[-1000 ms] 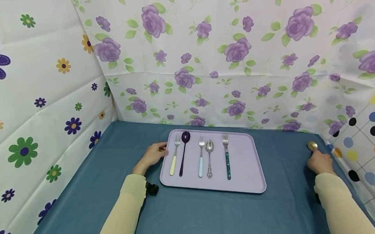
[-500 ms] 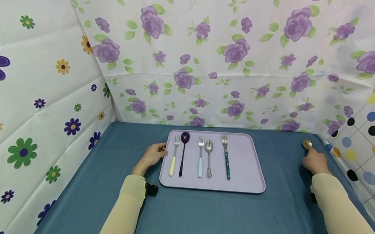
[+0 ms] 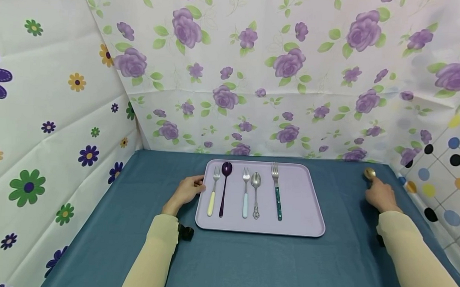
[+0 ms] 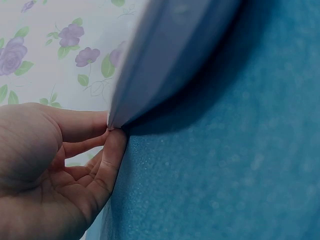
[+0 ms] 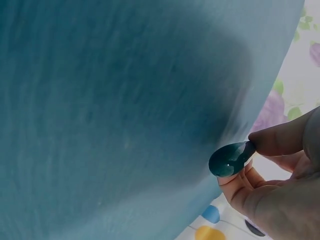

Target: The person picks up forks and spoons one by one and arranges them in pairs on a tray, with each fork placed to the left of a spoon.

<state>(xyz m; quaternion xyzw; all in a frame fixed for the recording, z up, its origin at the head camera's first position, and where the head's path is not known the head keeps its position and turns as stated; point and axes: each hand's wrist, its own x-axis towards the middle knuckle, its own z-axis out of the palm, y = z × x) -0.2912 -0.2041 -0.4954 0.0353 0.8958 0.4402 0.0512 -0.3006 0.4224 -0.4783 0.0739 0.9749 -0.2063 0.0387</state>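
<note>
My left hand (image 3: 185, 189) pinches the left rim of a pale lilac tray (image 3: 304, 215); the left wrist view shows thumb and finger on the tray edge (image 4: 150, 65). At the far right, above the blue cloth, my right hand (image 3: 382, 195) holds a spoon (image 3: 369, 173) with a gold-toned bowl. Its dark green handle end (image 5: 230, 161) pokes out between thumb and fingers in the right wrist view. On the tray lie a yellow-handled fork (image 3: 211, 202), a dark purple spoon (image 3: 223, 194), a light-blue-handled fork (image 3: 245, 204), a silver spoon (image 3: 256, 179) and a green-handled fork (image 3: 279, 203).
Blue cloth (image 3: 248, 264) covers the table. Flower-printed sheets stand behind as a back wall (image 3: 254, 110) and at the left (image 3: 62, 110). A dotted sheet (image 3: 443, 191) borders the right side, close to my right arm.
My right hand has shifted a little to the left with the spoon, away from the dotted sheet. My left hand and the tray have stayed in place.
</note>
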